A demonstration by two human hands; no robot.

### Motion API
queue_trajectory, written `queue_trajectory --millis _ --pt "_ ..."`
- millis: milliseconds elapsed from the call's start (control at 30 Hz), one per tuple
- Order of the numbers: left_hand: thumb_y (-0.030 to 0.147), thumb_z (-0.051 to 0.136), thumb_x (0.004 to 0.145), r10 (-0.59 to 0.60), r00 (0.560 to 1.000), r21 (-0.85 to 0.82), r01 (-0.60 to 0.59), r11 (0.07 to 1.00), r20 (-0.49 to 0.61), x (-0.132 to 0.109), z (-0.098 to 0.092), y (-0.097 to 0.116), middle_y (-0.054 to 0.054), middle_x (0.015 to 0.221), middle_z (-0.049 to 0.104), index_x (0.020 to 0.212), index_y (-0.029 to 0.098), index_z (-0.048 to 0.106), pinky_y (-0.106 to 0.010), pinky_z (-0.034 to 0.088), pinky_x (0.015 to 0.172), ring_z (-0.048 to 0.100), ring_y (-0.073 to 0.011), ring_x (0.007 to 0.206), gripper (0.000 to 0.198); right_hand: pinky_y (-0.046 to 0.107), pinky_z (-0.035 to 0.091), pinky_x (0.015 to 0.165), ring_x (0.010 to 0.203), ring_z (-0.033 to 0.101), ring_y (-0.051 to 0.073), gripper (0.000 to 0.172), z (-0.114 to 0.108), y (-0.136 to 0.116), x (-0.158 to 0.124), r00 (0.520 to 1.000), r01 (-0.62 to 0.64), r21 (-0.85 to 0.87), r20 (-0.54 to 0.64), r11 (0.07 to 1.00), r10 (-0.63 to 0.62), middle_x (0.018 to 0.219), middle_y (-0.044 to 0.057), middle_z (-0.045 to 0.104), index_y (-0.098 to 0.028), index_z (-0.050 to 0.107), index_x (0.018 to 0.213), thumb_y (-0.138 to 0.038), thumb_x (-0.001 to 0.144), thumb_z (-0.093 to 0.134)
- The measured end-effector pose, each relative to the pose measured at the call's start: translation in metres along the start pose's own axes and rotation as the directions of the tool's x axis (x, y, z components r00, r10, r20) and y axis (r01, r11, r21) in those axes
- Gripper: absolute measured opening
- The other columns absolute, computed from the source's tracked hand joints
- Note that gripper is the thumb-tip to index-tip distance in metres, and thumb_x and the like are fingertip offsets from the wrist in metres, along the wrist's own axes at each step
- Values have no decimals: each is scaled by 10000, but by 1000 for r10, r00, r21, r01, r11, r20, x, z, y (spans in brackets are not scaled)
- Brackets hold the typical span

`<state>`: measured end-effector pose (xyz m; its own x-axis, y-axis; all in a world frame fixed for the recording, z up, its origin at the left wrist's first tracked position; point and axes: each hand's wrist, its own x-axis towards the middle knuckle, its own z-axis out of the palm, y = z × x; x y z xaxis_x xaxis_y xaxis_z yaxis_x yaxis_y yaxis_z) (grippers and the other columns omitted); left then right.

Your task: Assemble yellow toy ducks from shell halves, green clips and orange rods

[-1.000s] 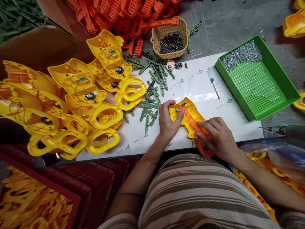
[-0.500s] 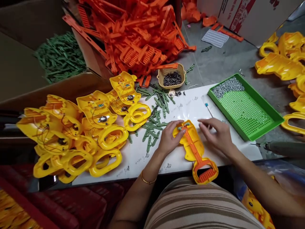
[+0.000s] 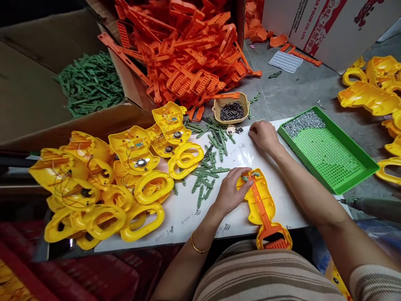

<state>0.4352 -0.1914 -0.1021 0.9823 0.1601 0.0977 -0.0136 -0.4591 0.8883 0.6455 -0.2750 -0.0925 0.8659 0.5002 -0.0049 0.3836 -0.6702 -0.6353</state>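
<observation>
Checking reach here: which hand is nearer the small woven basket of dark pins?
Right. The right hand is over the white board, close beside the basket; the left hand is farther back, holding the yellow shell.

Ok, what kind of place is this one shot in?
Likely a small toy-assembly workshop: piled identical yellow shells, a heap of orange handles, a green tray of screws, one shell held by the left hand.

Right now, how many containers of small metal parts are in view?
2: a woven basket of dark pins at the white table's far edge; a green tray of screws at its right end. Others may be hidden.
</observation>
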Motion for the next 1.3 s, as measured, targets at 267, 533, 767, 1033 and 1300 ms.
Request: queue_trajectory --millis 267,533,767,1033,1300 --pt "267 557 952 31 999 45 -30 999 -33 -5 7 3 -105 1197 648 1256 178 617 -347 491 1009 606 -183 1146 322 226 562 574 656 683 123 164 -34 8 -138 988 -131 777 154 615 16 769 10 718 -196 712 930 -307 811 728" --pt "287 514 969 34 999 128 -30 991 -35 -7 12 9 -107 1171 630 1291 178 598 -359 509 978 606 -197 1125 350 257 610 722 755 721 137 127 -16 10 -192 993 -116 696 83 708 81 894 18 777 -222 758 926 -276 814 735" --pt "286 535 957 3 998 148 7 989 -69 -8 14 10 -91 1161 639 1279 195 610 -350 506 982 614 -197 1117 343 328 614 778 792 732 175 165 -10 13 -189 995 -102 660 70 744 74 902 26 782 -226 766 918 -341 800 748" --pt "284 546 950 -35 996 158 49 986 -86 -8 14 12 -98 1151 651 1263 164 620 -333 506 972 625 -197 1100 343 295 590 779 817 725 157 130 -10 14 -191 998 -55 630 62 774 21 925 9 780 -237 758 956 -263 835 717" --pt "300 535 956 -30 993 182 51 982 -118 -11 19 12 -95 1141 649 1269 170 615 -337 513 961 628 -200 1090 348 327 581 793 852 704 167 156 -5 3 -198 984 174 369 -99 913 -148 967 41 759 -233 714 1024 -217 913 606"
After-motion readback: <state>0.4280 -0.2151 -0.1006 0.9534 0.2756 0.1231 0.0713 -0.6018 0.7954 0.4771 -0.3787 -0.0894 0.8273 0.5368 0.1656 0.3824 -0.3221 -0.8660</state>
